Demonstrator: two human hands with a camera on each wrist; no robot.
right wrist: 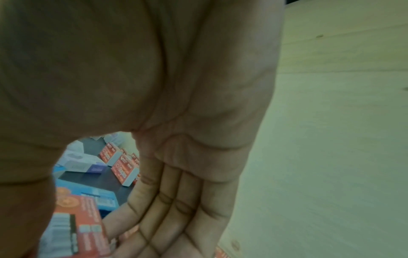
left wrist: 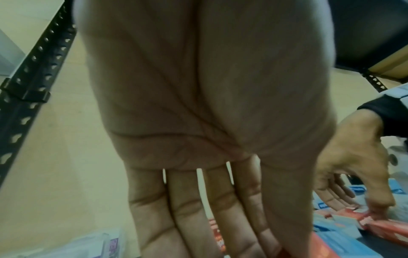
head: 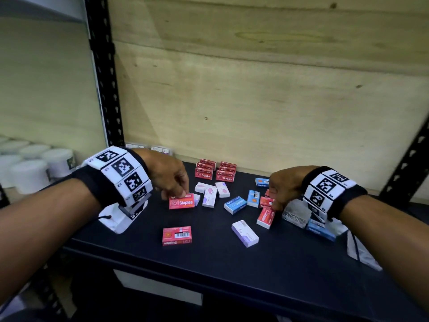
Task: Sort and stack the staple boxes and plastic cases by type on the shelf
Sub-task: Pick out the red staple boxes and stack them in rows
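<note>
Head view: your left hand (head: 170,175) pinches a red box (head: 181,201) by its top edge, low over the shelf (head: 209,263), w/ the red stacks (head: 216,171) just behind at the back wall. Your right hand (head: 284,188) is clamped thumb-vs-fingers on another red box (head: 265,217), tilted on end, near the clear case (head: 294,213). My read: both go to the red stacks. Lift clear of the blue boxes (head: 235,204) & white boxes (head: 210,194), turn each label-up, square edges to the stack below, then let go. One hand at a time, so you don't knock a stack.
</note>
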